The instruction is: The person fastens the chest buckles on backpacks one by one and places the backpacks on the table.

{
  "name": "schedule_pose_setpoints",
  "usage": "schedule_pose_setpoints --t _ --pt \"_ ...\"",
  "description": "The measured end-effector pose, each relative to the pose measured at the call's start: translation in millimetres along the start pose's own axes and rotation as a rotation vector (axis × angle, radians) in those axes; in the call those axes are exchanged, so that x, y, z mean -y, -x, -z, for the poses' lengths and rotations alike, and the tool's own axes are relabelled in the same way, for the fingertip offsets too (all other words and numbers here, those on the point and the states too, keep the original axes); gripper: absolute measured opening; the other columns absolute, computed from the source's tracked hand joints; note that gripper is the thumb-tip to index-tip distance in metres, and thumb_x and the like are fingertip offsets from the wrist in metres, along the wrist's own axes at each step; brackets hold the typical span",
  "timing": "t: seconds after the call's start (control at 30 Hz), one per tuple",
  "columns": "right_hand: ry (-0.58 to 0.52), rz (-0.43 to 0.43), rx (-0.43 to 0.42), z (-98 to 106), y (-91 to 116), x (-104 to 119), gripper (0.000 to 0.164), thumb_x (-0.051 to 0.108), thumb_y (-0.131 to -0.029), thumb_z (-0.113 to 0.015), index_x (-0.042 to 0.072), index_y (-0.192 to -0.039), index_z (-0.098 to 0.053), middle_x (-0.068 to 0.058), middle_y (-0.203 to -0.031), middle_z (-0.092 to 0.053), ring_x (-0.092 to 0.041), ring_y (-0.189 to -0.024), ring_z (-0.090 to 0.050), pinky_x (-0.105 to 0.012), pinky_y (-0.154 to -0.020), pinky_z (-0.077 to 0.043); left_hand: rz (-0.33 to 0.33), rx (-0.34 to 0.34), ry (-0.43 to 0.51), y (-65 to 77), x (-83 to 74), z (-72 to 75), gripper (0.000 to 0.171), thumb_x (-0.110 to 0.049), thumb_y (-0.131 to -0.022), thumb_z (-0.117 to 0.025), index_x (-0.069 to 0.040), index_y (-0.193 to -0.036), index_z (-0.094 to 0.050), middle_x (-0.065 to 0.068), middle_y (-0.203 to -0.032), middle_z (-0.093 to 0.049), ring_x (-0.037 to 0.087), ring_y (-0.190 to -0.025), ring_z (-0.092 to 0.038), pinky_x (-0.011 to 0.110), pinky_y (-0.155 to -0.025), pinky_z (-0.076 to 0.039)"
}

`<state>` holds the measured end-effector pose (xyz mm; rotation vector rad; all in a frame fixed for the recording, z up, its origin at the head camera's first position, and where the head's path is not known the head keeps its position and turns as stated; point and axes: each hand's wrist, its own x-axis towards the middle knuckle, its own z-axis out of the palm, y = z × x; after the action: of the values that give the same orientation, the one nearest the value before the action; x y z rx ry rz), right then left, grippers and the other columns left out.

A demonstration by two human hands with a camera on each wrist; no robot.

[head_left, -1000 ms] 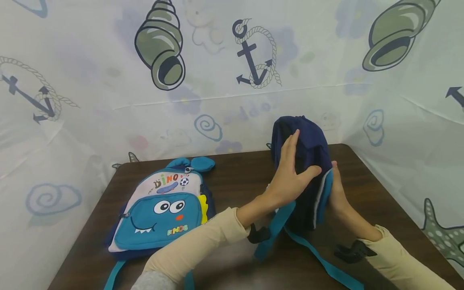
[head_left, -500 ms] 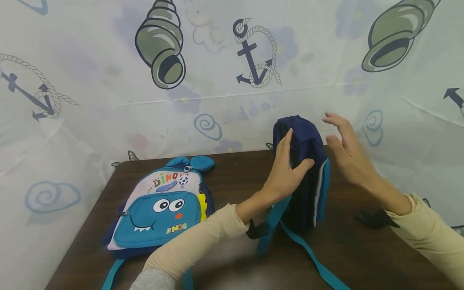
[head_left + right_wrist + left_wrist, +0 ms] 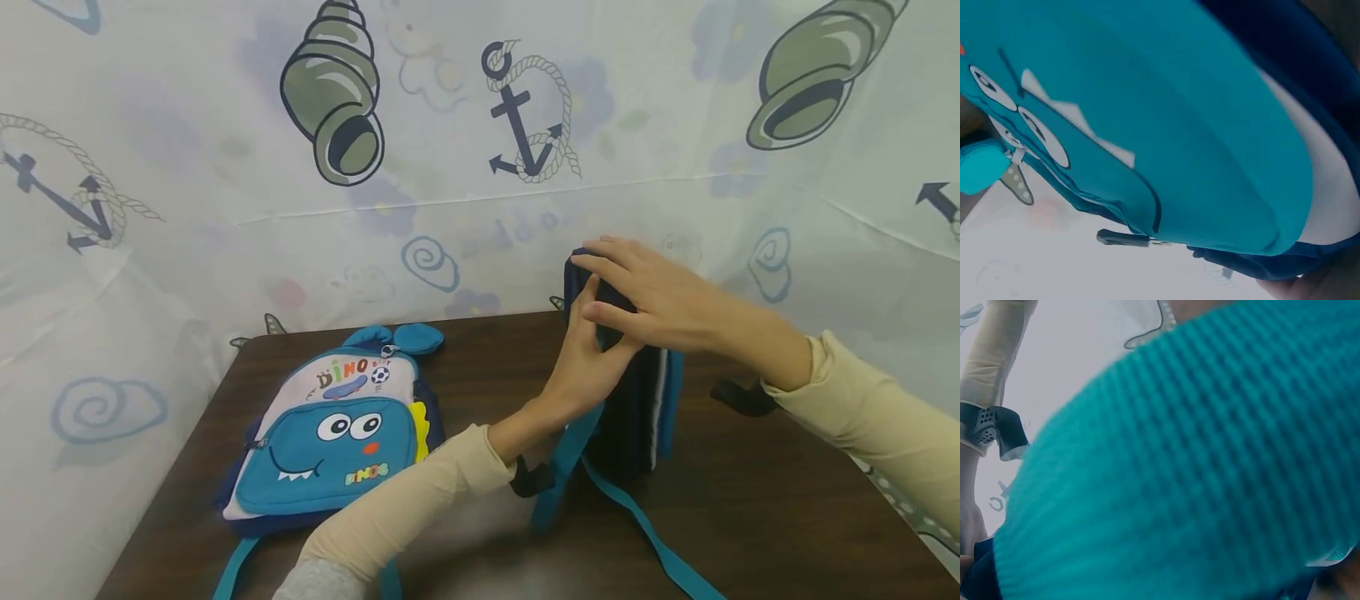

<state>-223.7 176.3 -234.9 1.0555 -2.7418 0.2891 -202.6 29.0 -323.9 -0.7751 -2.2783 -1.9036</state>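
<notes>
A navy and teal child's backpack (image 3: 630, 425) stands on edge at the right of the table in the head view. My left hand (image 3: 577, 375) rests against its near side, fingers and thumb extended. Across its top lies my right hand (image 3: 660, 300), fingers reaching left and overlapping the left fingertips. A teal ribbed strap (image 3: 1172, 462) fills the left wrist view and hides the left hand's contact. In the right wrist view, the teal front pocket (image 3: 1210, 156) shows printed eyes and white teeth; fingers are barely visible at the lower right.
Left of it, a second dinosaur backpack (image 3: 330, 467) lies face up on the dark wooden table (image 3: 495, 367). A loose teal strap (image 3: 652, 533) trails toward the front edge. A white printed cloth (image 3: 450, 142) hangs behind and at both sides.
My right hand has left the backpack's right side, swung up and out, and come over its top. My left hand has stayed on the backpack, which has shifted slightly.
</notes>
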Motion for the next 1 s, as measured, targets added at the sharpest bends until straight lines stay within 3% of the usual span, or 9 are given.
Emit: schedule_pose_setpoints --t 0.3,0.5,0.73,1.0 --pt "-0.01 -0.122 0.025 -8.1 -3.3 -2.4 0.067 0.054 -0.1 -0.048 0.01 -0.15 -0.045 -0.018 -0.16 -0.033 -0.04 -0.151 -0.021 -0.063 -0.118 -0.024 -0.009 -0.013 0.017 1.2 4.9 0.2 0.09 -0.033 -0.095 -0.067 -0.027 -0.161 -0.006 -0.004 -0.167 -0.009 0.015 -0.154 -0.014 0.053 -0.121 -0.024" --pt "0.04 -0.147 0.017 -11.7 -4.2 -3.3 0.069 0.056 -0.097 -0.053 0.007 -0.145 -0.051 -0.02 -0.158 -0.036 -0.042 -0.149 -0.026 -0.064 -0.112 -0.034 0.056 0.014 0.016 7.4 17.1 5.8 0.094 -0.038 -0.093 -0.069 -0.034 -0.16 -0.003 -0.006 -0.167 -0.007 0.021 -0.154 -0.015 0.057 -0.12 -0.024" --pt "0.086 -0.149 0.019 -13.2 -2.3 -3.3 0.073 0.059 -0.092 -0.058 0.011 -0.146 -0.052 -0.018 -0.159 -0.036 -0.043 -0.149 -0.026 -0.068 -0.109 -0.034 0.105 0.062 -0.003 19.8 49.2 21.4 0.093 -0.075 -0.087 -0.054 -0.051 -0.154 0.007 -0.009 -0.168 0.005 0.027 -0.156 -0.008 0.067 -0.118 -0.018" --pt "0.102 -0.153 0.032 -12.9 -0.3 -1.5 0.075 0.062 -0.091 -0.058 0.014 -0.147 -0.05 -0.018 -0.16 -0.036 -0.043 -0.149 -0.026 -0.068 -0.11 -0.032 0.248 0.079 -0.004 25.7 85.3 20.3 0.097 -0.088 -0.083 -0.035 -0.043 -0.157 0.008 0.001 -0.169 0.005 0.039 -0.154 -0.008 0.072 -0.115 -0.014"
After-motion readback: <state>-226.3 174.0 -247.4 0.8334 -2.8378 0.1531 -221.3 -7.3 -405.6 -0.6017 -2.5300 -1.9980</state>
